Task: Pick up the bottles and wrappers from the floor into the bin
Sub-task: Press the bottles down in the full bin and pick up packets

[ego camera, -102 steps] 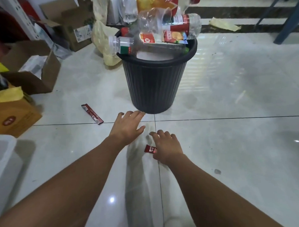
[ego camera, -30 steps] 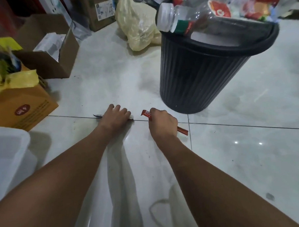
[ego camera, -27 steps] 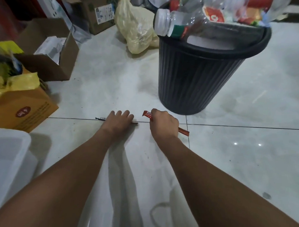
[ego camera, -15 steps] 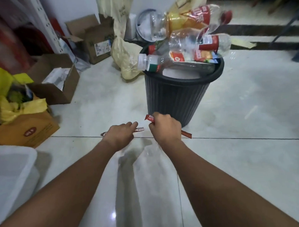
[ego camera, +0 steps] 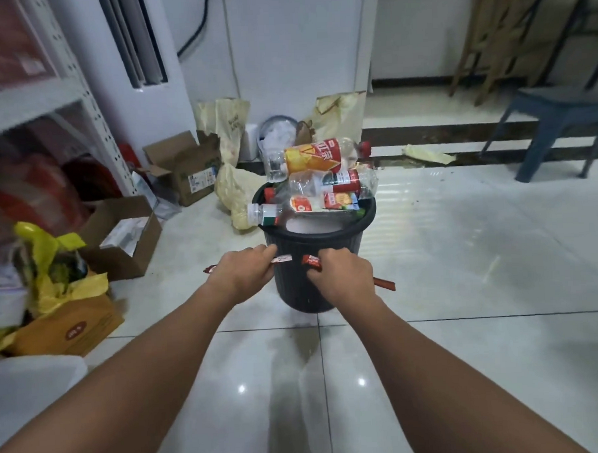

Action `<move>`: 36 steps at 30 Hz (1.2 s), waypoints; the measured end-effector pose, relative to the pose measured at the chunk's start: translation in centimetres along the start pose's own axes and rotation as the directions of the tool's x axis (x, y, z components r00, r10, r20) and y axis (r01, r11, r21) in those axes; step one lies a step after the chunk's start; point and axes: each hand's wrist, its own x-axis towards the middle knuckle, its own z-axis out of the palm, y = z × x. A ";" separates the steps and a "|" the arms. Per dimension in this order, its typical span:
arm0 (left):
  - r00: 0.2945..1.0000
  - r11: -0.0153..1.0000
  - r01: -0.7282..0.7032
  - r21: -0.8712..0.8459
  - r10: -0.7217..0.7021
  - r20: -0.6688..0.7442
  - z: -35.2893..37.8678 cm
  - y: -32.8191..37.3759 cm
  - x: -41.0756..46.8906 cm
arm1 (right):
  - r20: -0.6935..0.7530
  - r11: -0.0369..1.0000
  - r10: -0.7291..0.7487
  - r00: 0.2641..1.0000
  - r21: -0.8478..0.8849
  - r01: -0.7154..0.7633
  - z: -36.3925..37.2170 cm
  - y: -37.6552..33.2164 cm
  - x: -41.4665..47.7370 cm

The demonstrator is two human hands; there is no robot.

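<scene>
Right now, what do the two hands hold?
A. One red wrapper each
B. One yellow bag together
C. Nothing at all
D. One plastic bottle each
A: the left hand grips a red wrapper, and the right hand grips another red wrapper, before the black bin.

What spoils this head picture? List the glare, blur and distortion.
Head view: small bright glints of ceiling light on the glossy floor tiles between the forearms; the shelf and clutter at the left edge are smeared; wide-angle bending bows the arms outward; the left hand, right hand, their red wrappers and the bin stay fairly sharp.
</scene>
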 end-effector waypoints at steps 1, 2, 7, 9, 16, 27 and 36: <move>1.000 1.000 -0.009 0.003 0.009 -0.018 -1.0 0.0 0.2 | -0.047 1.000 -0.001 0.999 -0.004 0.001 -0.9 0.3 0.2; 0.999 1.000 -0.018 0.007 0.019 -0.038 -2.0 0.0 0.4 | -0.091 1.000 -0.002 0.996 -0.010 0.001 -1.9 0.5 0.4; 0.990 0.999 -0.025 0.026 0.028 -0.138 -6.6 -1.3 1.5 | -0.201 1.000 0.005 0.980 0.004 -0.005 -6.1 0.8 2.1; 0.985 0.999 -0.037 0.016 0.039 -0.167 -8.5 -1.3 2.5 | -0.234 1.000 -0.009 0.972 0.004 0.010 -7.6 0.5 2.9; 0.959 0.987 -0.153 -0.041 0.138 -0.247 -13.6 -0.3 7.7 | -0.297 1.000 0.006 0.955 -0.008 -0.008 -11.8 1.2 5.0; 0.970 0.988 -0.146 0.053 0.154 -0.190 -13.9 1.1 14.4 | -0.301 0.997 0.035 0.953 -0.059 -0.055 -13.5 4.0 8.2; 0.952 0.985 -0.165 0.040 0.170 -0.254 -13.7 2.1 17.4 | -0.281 0.996 0.034 0.959 -0.070 -0.056 -12.1 4.6 9.5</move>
